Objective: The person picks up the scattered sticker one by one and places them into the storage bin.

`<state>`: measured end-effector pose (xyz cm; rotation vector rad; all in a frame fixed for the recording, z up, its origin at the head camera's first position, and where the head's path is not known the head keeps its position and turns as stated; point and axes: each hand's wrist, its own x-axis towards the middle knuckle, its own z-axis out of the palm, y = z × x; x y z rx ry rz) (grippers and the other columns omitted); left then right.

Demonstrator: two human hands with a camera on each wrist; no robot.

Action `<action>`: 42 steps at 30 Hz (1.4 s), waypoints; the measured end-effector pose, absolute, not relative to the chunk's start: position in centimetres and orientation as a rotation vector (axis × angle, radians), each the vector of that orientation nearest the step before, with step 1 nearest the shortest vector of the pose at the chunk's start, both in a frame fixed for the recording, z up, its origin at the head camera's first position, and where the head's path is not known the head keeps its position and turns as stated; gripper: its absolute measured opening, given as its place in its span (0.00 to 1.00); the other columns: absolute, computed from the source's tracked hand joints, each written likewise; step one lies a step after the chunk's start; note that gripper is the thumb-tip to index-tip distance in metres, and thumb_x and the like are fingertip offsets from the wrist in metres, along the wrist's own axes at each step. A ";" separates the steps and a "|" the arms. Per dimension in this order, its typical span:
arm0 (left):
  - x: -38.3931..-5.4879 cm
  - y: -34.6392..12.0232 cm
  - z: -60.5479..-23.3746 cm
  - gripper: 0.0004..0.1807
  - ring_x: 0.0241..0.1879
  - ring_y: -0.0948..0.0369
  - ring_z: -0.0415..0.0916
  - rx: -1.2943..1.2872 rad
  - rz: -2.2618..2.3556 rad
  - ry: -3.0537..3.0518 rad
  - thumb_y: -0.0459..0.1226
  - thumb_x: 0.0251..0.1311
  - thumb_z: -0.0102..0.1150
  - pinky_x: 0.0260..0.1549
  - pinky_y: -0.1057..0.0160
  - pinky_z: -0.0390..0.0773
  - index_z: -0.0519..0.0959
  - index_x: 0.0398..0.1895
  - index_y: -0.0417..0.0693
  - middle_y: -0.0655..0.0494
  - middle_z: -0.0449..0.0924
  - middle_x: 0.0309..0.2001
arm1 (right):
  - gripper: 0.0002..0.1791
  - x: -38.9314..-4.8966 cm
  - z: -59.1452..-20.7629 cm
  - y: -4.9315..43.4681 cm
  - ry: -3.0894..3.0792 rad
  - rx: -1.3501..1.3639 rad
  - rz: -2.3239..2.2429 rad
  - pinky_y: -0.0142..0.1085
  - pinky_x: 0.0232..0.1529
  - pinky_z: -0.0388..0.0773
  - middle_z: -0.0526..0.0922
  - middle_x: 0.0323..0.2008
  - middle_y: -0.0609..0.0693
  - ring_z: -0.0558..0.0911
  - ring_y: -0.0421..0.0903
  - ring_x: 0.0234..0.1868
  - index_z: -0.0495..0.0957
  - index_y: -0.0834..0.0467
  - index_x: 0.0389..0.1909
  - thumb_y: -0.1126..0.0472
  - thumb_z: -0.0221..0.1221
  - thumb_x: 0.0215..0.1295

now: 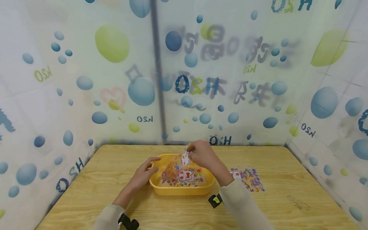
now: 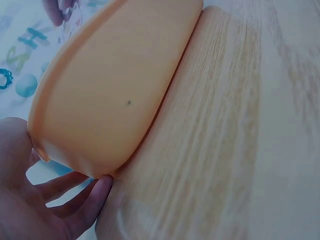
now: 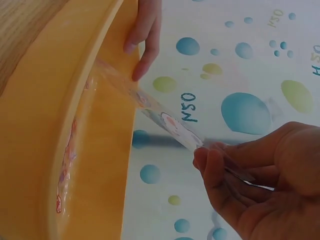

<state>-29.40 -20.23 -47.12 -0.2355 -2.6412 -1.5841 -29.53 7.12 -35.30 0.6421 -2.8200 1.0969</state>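
Observation:
A yellow plastic basin (image 1: 181,191) stands on the table. My left hand (image 1: 143,174) holds its left end by the rim, also seen with the thumb by the rim in the left wrist view. Above the basin my right hand (image 3: 265,175) pinches the upper edge of a thin clear plastic sheet or bag (image 3: 177,127) with a white cartoon face printed on it; I cannot tell which. It slants down into the basin. On the basin's floor lies a colourful print with a red and white cartoon face (image 1: 185,176).
To the right of the basin, partly behind my right forearm, another clear colourful printed piece (image 1: 250,180) lies flat on the wooden table (image 1: 290,213). A curtain (image 1: 233,96) with blue and green dots hangs behind the table and along its sides.

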 end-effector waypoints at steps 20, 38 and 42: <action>-29.0 -20.3 -46.9 0.22 0.70 0.36 0.69 -0.248 -1.596 -2.645 0.38 0.77 0.53 0.61 0.42 0.78 0.73 0.71 0.52 0.37 0.68 0.74 | 0.11 -30.2 -34.6 4.0 -2.889 0.773 0.887 0.36 0.38 0.83 0.90 0.45 0.57 0.84 0.45 0.35 0.88 0.65 0.46 0.69 0.63 0.66; -28.9 -20.1 -46.7 0.23 0.68 0.39 0.71 -0.253 -1.600 -2.622 0.39 0.76 0.54 0.60 0.42 0.78 0.73 0.71 0.49 0.37 0.70 0.72 | 0.14 -31.5 -34.9 4.6 -3.069 0.694 1.096 0.32 0.26 0.83 0.85 0.52 0.64 0.84 0.44 0.23 0.84 0.68 0.51 0.73 0.56 0.69; -29.1 -20.2 -46.9 0.22 0.66 0.40 0.74 -0.255 -1.601 -2.623 0.39 0.76 0.55 0.58 0.44 0.80 0.74 0.71 0.51 0.37 0.72 0.71 | 0.12 -31.8 -35.0 4.5 -3.108 0.663 1.047 0.32 0.25 0.83 0.86 0.49 0.63 0.85 0.43 0.21 0.85 0.67 0.49 0.73 0.58 0.68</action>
